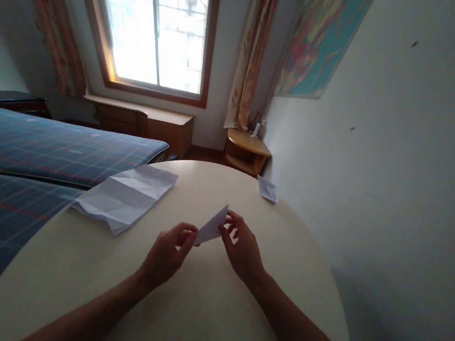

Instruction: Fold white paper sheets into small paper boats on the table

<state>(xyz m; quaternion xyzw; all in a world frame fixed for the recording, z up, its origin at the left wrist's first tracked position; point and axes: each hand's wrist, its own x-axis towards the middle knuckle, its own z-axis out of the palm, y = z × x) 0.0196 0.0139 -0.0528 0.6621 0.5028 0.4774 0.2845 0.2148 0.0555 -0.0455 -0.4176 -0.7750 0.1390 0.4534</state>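
Note:
A small folded piece of white paper (pixel 211 227), roughly triangular, is held above the middle of the round table. My left hand (pixel 168 252) pinches its lower left corner between thumb and fingers. At its right side, my right hand (pixel 243 247) grips the edge with thumb and fingertips. The paper slants, with one point upward to the right. Creased white sheets (pixel 133 195) lie spread on the table to the left of my hands. Another small folded paper (pixel 267 190) rests near the table's far right edge.
The round cream table (pixel 202 311) fills the foreground. A bed with a blue plaid mattress (pixel 48 143) adjoins it on the left, and a white wall (pixel 403 225) runs along the right. Behind stand a wooden corner shelf (pixel 250 142) and a desk (pixel 168 114) under the window.

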